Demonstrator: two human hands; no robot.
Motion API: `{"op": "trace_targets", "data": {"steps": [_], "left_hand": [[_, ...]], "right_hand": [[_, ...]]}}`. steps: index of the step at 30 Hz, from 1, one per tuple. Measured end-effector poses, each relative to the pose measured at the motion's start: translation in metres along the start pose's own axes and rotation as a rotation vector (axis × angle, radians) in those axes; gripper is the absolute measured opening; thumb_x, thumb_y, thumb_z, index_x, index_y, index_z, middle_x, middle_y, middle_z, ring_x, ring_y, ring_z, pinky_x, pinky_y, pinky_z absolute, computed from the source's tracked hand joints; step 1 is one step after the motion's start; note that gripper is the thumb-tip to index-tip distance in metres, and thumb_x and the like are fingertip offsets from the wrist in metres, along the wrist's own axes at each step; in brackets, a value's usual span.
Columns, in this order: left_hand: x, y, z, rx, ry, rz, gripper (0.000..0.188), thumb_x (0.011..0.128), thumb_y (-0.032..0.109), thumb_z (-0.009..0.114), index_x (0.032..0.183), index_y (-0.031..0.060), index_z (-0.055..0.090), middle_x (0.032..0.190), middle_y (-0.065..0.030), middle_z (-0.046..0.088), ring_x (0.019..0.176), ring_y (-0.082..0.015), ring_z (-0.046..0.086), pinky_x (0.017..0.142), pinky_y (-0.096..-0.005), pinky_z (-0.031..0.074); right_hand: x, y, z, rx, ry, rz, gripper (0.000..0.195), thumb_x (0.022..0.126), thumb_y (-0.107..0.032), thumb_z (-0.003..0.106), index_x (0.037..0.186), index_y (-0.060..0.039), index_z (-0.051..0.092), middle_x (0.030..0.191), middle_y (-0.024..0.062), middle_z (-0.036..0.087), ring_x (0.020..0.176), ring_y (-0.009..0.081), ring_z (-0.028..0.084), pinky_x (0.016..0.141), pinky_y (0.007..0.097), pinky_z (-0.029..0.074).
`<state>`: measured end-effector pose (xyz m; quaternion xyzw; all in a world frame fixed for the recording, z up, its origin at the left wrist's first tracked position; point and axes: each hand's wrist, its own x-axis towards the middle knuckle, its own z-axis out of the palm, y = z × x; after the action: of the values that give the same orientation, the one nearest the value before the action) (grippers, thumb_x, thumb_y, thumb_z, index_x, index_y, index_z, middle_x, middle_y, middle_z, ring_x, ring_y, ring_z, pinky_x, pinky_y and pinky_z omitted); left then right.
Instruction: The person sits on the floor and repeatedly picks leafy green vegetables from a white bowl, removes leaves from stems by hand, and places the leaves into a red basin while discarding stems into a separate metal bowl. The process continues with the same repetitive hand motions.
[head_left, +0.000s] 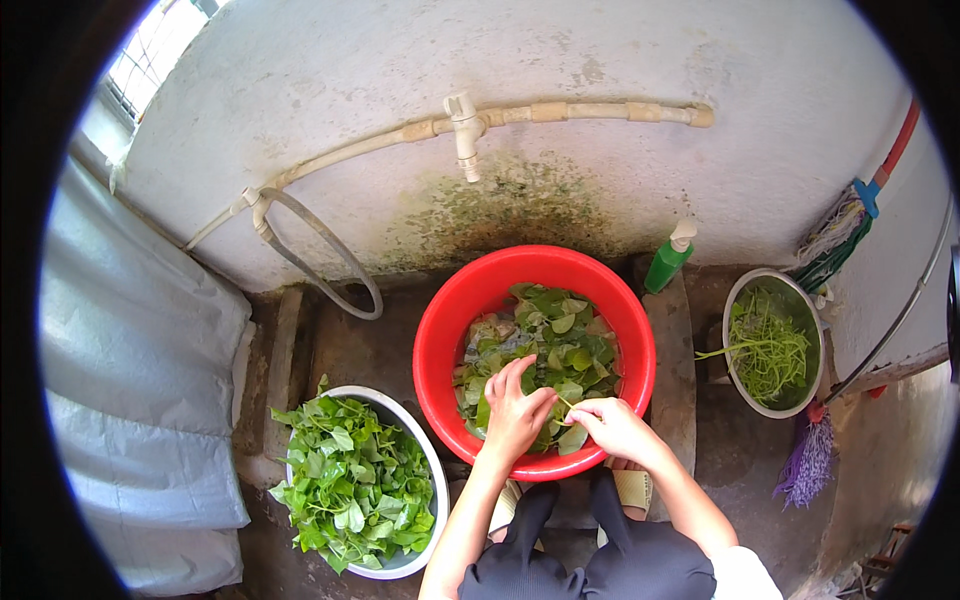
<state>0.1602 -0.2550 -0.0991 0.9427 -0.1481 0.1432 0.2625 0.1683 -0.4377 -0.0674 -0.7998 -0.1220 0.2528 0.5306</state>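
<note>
A green leaf stem is stretched between my two hands over the red plastic basin. My right hand pinches its lower end between thumb and fingertips. The thumb and forefinger of my left hand come together at the other end, with the remaining fingers spread. Below the hands, loose green leaves lie in the bottom of the basin. To the left, a round pale basin is heaped with leafy greens. At the right, a metal bowl holds bare green stems.
A white tap on a wall pipe juts out above the basin. A grey hose loops at the left. A green pump bottle stands on the concrete ledge. Mops lean at right; a grey curtain hangs left.
</note>
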Motion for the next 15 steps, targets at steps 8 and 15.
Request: {"op": "trace_targets", "data": {"steps": [8,15], "left_hand": [[0.0011,-0.0014,0.0028,-0.054,0.040,-0.015,0.012,0.076,0.022,0.066,0.085,0.0143,0.066,0.120,-0.0091,0.049,0.115,-0.0298,0.040,0.094,-0.0445,0.026],[0.0019,-0.0029,0.0036,-0.093,-0.009,0.022,0.021,0.076,0.024,0.065,0.096,0.0171,0.065,0.118,-0.0083,0.050,0.113,-0.0283,0.043,0.092,-0.0445,0.030]], "right_hand": [[0.0002,0.0041,0.0010,0.010,-0.033,0.026,0.025,0.089,-0.019,0.049,0.093,-0.0003,0.065,0.068,0.0111,0.061,0.059,0.0148,0.054,0.060,0.0307,0.044],[-0.0021,-0.0024,-0.0043,-0.009,-0.089,0.064,0.025,0.088,-0.021,0.050,0.093,-0.0008,0.065,0.076,0.0107,0.064,0.069,0.0167,0.059,0.068,0.0301,0.046]]}}
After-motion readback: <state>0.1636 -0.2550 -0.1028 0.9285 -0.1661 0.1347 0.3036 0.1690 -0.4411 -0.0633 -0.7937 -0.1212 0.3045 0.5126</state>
